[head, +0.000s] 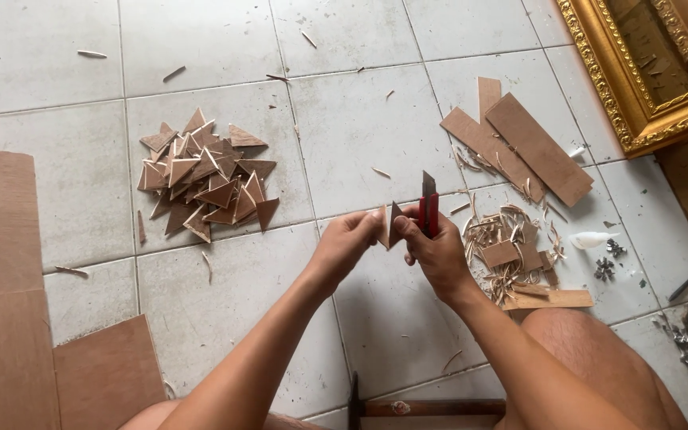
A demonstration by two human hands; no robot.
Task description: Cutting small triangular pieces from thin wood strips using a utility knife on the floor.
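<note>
A small wooden triangle (392, 224) is pinched between both hands above the tiled floor (360, 119); the left hand (345, 243) is closed on it; a red knife (428, 209) is gripped by the right hand (436, 251); a pile of triangles (205, 177) lies well apart.

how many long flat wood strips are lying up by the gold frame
3. Two wide strips lie side by side slanting toward the gold frame, and a narrower one pokes out behind them. More may be hidden underneath.
</note>
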